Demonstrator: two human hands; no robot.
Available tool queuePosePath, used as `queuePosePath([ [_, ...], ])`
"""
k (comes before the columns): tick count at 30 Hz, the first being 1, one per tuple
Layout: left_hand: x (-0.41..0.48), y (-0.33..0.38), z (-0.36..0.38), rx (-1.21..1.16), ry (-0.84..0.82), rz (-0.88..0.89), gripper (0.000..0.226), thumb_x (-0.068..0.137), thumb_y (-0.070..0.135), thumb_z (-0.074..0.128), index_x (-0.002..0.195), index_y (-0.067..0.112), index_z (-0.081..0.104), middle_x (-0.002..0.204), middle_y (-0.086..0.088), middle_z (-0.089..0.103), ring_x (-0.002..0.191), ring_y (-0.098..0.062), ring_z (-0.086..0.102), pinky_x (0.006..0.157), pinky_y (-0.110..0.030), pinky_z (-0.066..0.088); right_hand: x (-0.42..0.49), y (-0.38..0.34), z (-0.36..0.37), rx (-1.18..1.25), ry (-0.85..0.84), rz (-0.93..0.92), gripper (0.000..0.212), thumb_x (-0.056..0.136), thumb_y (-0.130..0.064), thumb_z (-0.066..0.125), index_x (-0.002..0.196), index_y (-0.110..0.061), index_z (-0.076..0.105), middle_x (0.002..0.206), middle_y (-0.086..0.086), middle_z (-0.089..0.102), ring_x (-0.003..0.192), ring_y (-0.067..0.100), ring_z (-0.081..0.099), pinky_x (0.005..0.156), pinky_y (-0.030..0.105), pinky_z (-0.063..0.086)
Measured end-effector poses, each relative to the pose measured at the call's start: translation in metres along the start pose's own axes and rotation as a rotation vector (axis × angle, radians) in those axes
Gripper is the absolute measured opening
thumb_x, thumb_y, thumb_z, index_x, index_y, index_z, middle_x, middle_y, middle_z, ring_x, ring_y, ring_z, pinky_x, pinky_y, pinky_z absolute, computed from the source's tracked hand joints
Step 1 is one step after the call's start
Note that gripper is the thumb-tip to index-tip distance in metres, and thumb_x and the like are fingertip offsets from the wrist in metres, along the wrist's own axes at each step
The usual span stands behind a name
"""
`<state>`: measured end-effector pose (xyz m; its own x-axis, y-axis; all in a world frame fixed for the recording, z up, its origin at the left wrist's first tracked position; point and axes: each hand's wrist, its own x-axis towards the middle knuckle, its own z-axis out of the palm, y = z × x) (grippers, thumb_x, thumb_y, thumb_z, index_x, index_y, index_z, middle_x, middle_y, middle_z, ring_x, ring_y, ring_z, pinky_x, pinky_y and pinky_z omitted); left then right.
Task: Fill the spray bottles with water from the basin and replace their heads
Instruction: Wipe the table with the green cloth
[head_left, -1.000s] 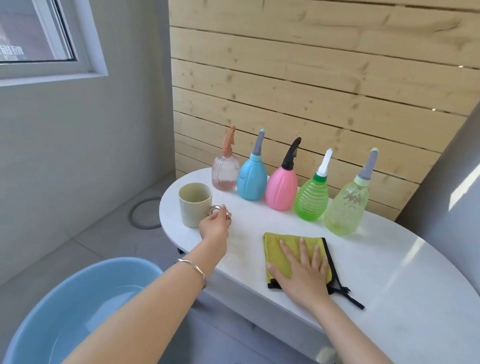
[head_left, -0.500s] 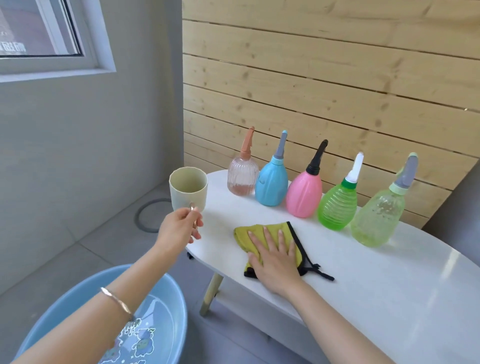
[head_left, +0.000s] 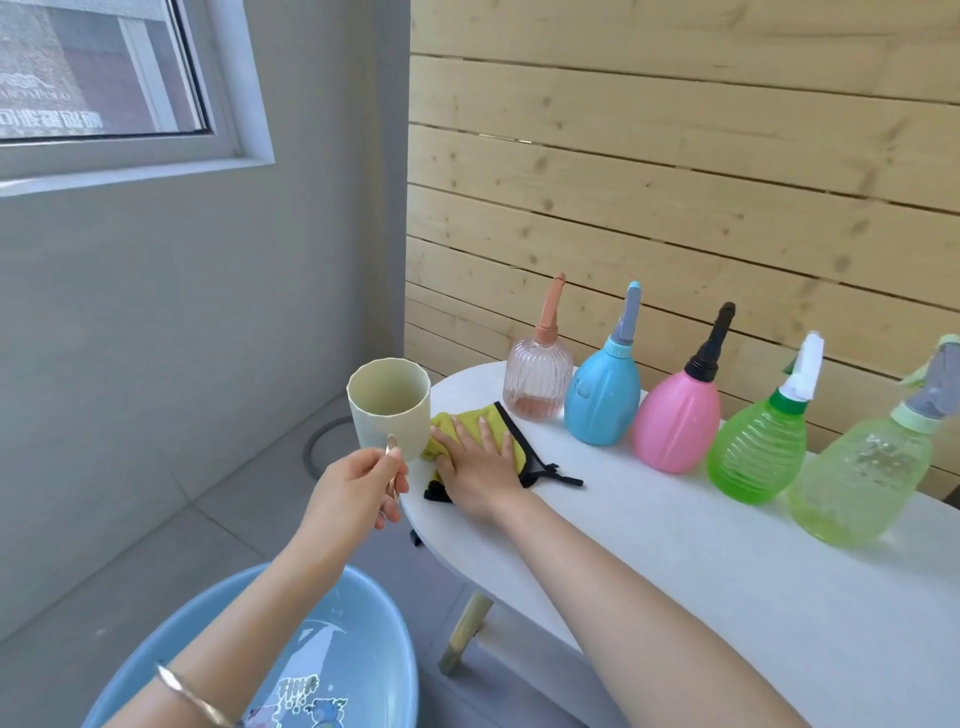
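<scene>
The left hand (head_left: 358, 488) had lifted the beige cup (head_left: 389, 410) by its handle off the worktop (head_left: 675, 545), probably for scooping water; the right hand (head_left: 478, 467) lay flat on the green cloth (head_left: 467, 418).

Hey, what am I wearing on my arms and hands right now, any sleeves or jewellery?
Both forearms are bare, with no sleeves in view. A thin, shiny metal bangle circles the left wrist. Neither the left hand nor the right hand wears a glove. No watch shows.

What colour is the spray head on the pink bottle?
Black spray head, clearest in the head view.
</scene>
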<state>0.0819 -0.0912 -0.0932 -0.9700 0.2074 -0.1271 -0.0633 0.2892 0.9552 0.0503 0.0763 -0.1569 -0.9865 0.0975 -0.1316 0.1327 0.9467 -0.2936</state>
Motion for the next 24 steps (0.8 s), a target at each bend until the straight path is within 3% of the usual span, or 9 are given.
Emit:
queuePosePath([
  [5,-0.002,0.001,-0.001,-0.017,0.012,-0.008,0.036,0.100,0.024,0.047,0.068,0.009,0.057,0.061,0.004,0.055,0.045,-0.010,0.048,0.054,-0.023,0.039,-0.005,-0.009,-0.001,0.012,-0.030,-0.114,0.050,0.099,-0.031,0.021,0.148,-0.040,0.016,0.160,-0.008,0.003,0.147,0.027,-0.010,0.114,0.055,-0.011],
  [12,-0.015,0.007,0.027,-0.101,-0.041,-0.025,0.033,0.099,0.024,0.048,0.073,0.008,0.057,0.066,0.000,0.054,0.047,-0.011,0.048,0.055,-0.023,0.040,-0.095,0.009,0.009,0.044,-0.002,-0.268,0.050,0.097,-0.033,0.037,0.144,-0.045,0.027,0.159,-0.011,0.007,0.147,0.020,-0.007,0.115,0.049,-0.013],
  [16,-0.028,0.007,0.054,-0.114,-0.061,-0.043,0.032,0.100,0.024,0.047,0.072,0.009,0.056,0.069,-0.002,0.055,0.048,-0.010,0.051,0.051,-0.018,0.040,-0.138,0.039,0.009,0.024,0.005,-0.221,0.051,0.095,-0.041,0.038,0.143,-0.052,0.021,0.158,-0.017,0.002,0.146,0.016,-0.013,0.115,0.048,-0.015],
  [20,-0.033,0.003,0.081,-0.174,-0.050,-0.085,0.032,0.099,0.023,0.046,0.072,0.010,0.057,0.075,-0.002,0.061,0.055,-0.015,0.055,0.056,-0.023,0.042,-0.169,0.066,0.005,-0.015,0.015,-0.116,0.051,0.092,-0.058,0.026,0.142,-0.056,0.016,0.157,-0.021,-0.004,0.145,0.015,-0.019,0.115,0.049,-0.015],
  [24,-0.040,-0.001,0.102,-0.237,-0.035,-0.118,0.028,0.101,0.022,0.045,0.080,0.010,0.058,0.078,0.001,0.063,0.056,-0.014,0.058,0.056,-0.022,0.044,-0.179,0.072,0.002,-0.025,-0.005,-0.044,0.047,0.095,-0.059,0.023,0.141,-0.059,0.010,0.157,-0.020,-0.008,0.144,0.019,-0.021,0.114,0.050,-0.017],
])
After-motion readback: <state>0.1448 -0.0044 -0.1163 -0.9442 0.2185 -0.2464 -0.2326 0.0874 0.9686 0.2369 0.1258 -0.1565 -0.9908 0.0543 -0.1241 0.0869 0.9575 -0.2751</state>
